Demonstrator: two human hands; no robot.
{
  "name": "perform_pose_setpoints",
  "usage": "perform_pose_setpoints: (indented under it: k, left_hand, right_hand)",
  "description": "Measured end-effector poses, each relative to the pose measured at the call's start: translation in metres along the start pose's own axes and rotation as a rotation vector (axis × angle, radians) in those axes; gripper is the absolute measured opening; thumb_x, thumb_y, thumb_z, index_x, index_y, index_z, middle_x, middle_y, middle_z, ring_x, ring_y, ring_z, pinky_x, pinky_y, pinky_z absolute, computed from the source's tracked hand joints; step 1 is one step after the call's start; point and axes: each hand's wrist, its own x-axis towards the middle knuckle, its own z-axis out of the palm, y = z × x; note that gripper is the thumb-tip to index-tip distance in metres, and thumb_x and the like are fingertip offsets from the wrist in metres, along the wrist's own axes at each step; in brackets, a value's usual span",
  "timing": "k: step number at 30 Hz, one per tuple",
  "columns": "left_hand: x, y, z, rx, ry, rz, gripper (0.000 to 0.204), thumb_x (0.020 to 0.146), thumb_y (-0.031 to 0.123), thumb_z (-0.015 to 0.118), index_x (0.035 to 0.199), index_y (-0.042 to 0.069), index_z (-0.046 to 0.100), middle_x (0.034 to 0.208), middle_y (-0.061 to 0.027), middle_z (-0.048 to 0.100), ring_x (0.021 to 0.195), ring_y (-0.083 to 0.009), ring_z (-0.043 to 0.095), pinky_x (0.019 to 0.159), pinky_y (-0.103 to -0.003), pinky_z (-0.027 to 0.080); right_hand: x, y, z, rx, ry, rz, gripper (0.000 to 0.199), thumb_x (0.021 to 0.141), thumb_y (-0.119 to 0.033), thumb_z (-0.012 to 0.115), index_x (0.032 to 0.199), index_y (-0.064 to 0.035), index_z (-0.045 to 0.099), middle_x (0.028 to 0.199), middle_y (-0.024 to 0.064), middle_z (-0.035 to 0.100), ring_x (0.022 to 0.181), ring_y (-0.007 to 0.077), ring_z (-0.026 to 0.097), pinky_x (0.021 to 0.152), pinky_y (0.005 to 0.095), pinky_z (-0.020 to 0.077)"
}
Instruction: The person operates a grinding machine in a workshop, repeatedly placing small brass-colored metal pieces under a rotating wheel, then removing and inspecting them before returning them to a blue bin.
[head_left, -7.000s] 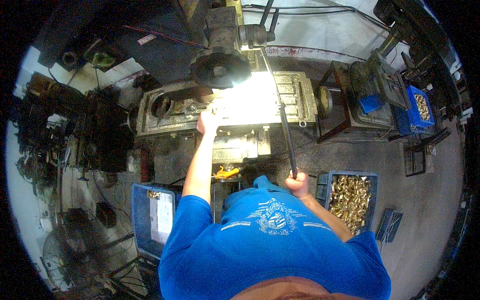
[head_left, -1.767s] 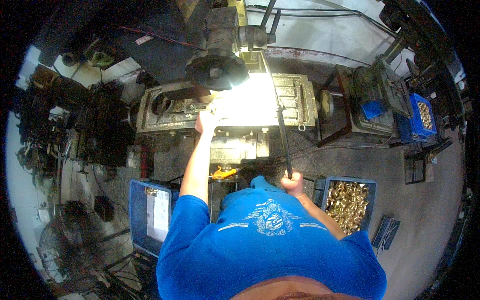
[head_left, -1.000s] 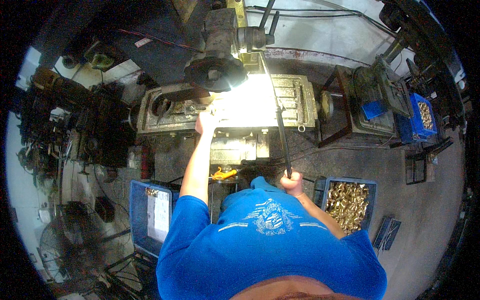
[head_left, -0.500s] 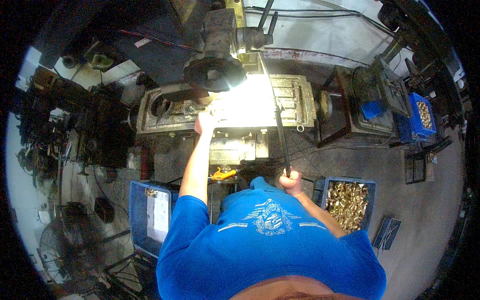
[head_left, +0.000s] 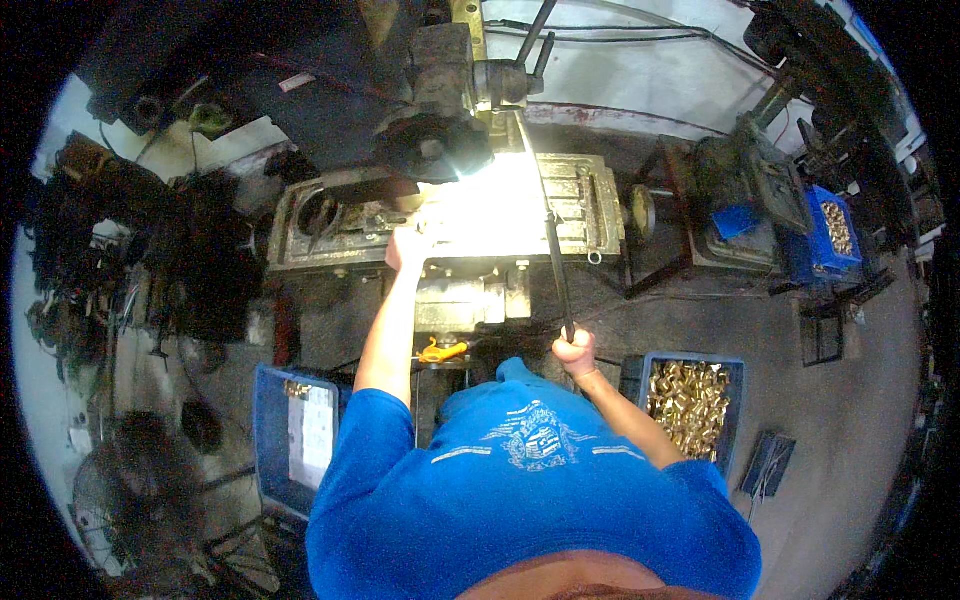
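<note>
My right hand (head_left: 575, 353) is wrapped round the lower end of a long dark lever (head_left: 558, 270), which slants up past the front of the machine. Stretched forward, my left hand (head_left: 406, 248) is at the front edge of the milling machine's metal table (head_left: 575, 228), below the dark machine head (head_left: 432, 145). Its fingers look curled, but glare and the hand itself hide what they hold. A strong light washes out the middle of the table.
A blue crate (head_left: 736, 440) of shiny brass-coloured parts is at my right. Another blue crate (head_left: 272, 480) at my left holds a white sheet and a few parts. An orange-handled tool (head_left: 443, 352) lies below the table. A smaller blue bin (head_left: 815, 240) of parts stands far right.
The view has shifted slightly. My right hand and the lever's lower end are a little farther left and up; my left hand stays at the table's edge.
</note>
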Motion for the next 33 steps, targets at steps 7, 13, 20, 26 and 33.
perform_pose_setpoints:
  k: [7, 13, 20, 26, 33]
  left_hand:
    - [0.007, -0.004, 0.002, -0.014, -0.063, 0.085, 0.054, 0.062, 0.061, 0.065, 0.072, 0.008, 0.068, 0.077, -0.0133, 0.066, 0.073, -0.0285, 0.065, 0.063, -0.038, 0.051]
    - [0.011, -0.020, 0.008, -0.050, -0.058, 0.127, 0.055, 0.065, 0.061, 0.061, 0.074, 0.007, 0.067, 0.079, -0.0147, 0.066, 0.077, -0.0303, 0.064, 0.066, -0.040, 0.050]
    - [0.014, -0.024, 0.009, -0.095, -0.073, 0.201, 0.055, 0.067, 0.060, 0.060, 0.075, 0.006, 0.067, 0.075, -0.0151, 0.065, 0.074, -0.0312, 0.064, 0.063, -0.041, 0.049]
    - [0.002, -0.038, -0.007, -0.296, -0.113, 0.377, 0.038, 0.075, 0.048, 0.059, 0.082, 0.011, 0.068, 0.072, -0.0143, 0.064, 0.070, -0.0315, 0.062, 0.062, -0.041, 0.048]
    - [0.001, -0.025, -0.008, -0.305, 0.067, 0.464, 0.033, 0.074, 0.039, 0.064, 0.089, 0.010, 0.066, 0.070, -0.0112, 0.064, 0.069, -0.0293, 0.062, 0.064, -0.040, 0.048]
  right_hand:
    - [-0.047, -0.077, -0.057, 0.249, -0.105, 0.186, 0.013, 0.067, -0.012, 0.057, 0.062, -0.0071, 0.046, 0.057, -0.0036, 0.041, 0.052, 0.0065, 0.037, 0.045, 0.0268, 0.0297]
    - [-0.081, -0.227, -0.166, 0.808, -0.119, 0.543, 0.025, 0.068, -0.023, 0.064, 0.073, -0.0050, 0.047, 0.060, 0.0049, 0.049, 0.048, 0.0119, 0.044, 0.043, 0.0254, 0.0349]
    - [-0.092, -0.216, -0.172, 0.904, 0.135, 0.056, 0.042, 0.072, -0.040, 0.068, 0.082, -0.0058, 0.047, 0.062, 0.0029, 0.046, 0.050, 0.0118, 0.041, 0.043, 0.0243, 0.0335]
    - [-0.088, -0.199, -0.121, 1.000, -0.028, 0.246, 0.042, 0.070, -0.040, 0.069, 0.079, -0.0060, 0.047, 0.062, 0.0033, 0.045, 0.051, 0.0109, 0.039, 0.042, 0.0231, 0.0297]
    - [-0.086, -0.184, -0.114, 1.015, 0.064, 0.423, 0.025, 0.057, -0.017, 0.058, 0.076, -0.0030, 0.049, 0.061, 0.0105, 0.051, 0.045, 0.0161, 0.044, 0.037, 0.0263, 0.0343]
